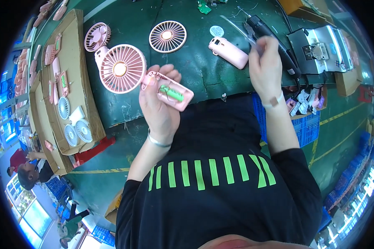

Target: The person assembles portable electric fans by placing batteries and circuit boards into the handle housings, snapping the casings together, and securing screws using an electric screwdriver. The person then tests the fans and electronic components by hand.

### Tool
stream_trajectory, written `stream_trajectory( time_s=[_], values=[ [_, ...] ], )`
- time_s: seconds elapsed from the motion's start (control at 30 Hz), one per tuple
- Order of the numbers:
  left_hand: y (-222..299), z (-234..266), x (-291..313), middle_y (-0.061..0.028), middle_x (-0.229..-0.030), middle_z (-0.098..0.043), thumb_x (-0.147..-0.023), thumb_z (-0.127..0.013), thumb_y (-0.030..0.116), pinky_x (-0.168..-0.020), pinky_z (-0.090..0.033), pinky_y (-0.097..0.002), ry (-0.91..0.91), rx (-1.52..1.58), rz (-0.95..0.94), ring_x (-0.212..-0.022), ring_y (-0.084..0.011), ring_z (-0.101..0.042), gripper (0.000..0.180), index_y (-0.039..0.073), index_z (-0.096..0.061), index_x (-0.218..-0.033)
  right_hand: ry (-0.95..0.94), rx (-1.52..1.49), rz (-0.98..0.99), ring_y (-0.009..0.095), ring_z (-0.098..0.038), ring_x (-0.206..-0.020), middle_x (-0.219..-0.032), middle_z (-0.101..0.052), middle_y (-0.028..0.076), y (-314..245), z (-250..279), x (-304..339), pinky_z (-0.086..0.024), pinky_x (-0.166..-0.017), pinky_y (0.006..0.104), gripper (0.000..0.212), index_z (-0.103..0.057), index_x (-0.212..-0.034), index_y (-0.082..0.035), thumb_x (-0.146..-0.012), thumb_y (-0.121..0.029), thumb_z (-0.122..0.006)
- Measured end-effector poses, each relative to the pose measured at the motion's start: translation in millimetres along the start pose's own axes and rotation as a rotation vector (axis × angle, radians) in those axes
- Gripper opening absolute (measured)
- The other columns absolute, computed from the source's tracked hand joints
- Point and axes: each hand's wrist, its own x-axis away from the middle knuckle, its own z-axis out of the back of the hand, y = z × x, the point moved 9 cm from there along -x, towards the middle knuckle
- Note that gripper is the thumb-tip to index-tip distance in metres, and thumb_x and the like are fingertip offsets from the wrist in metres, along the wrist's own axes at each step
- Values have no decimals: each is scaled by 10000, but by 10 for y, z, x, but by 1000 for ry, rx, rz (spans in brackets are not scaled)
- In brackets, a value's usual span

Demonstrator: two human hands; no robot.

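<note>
My left hand (pixel 160 110) holds the opened pink handle of a handheld fan (pixel 186 98), its inside facing up. A green battery (pixel 171 93) lies in that handle. Beside my fingers is a round pink fan head (pixel 122 68) with a ribbed grille; my hand hides how it joins the handle. My right hand (pixel 266 62), raised over the table, pinches a slim pale tool (pixel 238 30), partly blurred, its kind unclear. Left of this hand lies a pink handle cover (pixel 229 52). Just behind it is a black electric screwdriver (pixel 274 41).
A pink grille (pixel 167 36) and another fan head with blades (pixel 97 37) lie on the green table (pixel 203 83). A cardboard tray (pixel 85 83) of fan parts stands left. At right are a metal fixture (pixel 316 52) and a blue crate (pixel 306 129). People are at far left.
</note>
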Motion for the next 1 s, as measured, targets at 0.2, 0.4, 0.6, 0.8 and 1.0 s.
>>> stream_trajectory(
  time_s=[0.2, 0.4, 0.6, 0.8, 1.0],
  values=[
    [-164, 218, -173, -193, -1178, -607, -1011, -455, 205, -959, -516, -443, 114, -18, 41, -1079, -264, -623, 304, -7, -447, -1228, -404, -472, 11, 275, -644, -724, -875, -661, 144, -485, -188, 773, -512, -664, 328, 285, -621, -1175, -40, -892, -63, -641],
    [-184, 304, -173, -161, -1143, -619, -1008, -467, 248, -905, -545, -420, 162, -26, 60, -1014, -212, -633, 321, 7, -467, -1219, -534, -442, 45, 204, -543, -602, -728, -576, 105, -594, -335, 948, -433, -572, 298, 318, -646, -1196, -38, -880, 1, -632],
    [-184, 293, -167, -156, -1117, -630, -1007, -474, 265, -868, -562, -402, 171, -52, 59, -981, -201, -643, 328, 10, -474, -1214, -472, -435, 55, 208, -549, -563, -703, -545, 81, -589, -289, 902, -449, -516, 323, 305, -678, -1144, -61, -841, -21, -674],
    [-176, 297, -169, -157, -1110, -633, -1006, -479, 270, -856, -568, -391, 170, -69, 55, -971, -198, -648, 331, 11, -477, -1213, -427, -424, 71, 175, -583, -597, -749, -557, 66, -627, -263, 888, -473, -528, 299, 317, -709, -1110, -74, -804, 12, -695],
    [-176, 289, -170, -159, -1105, -634, -1005, -489, 281, -855, -569, -390, 166, -68, 54, -968, -200, -651, 336, 13, -480, -1207, -403, -377, 104, 171, -594, -615, -759, -561, 61, -625, -246, 901, -486, -536, 293, 339, -714, -1108, -80, -785, 24, -706]
  ],
)
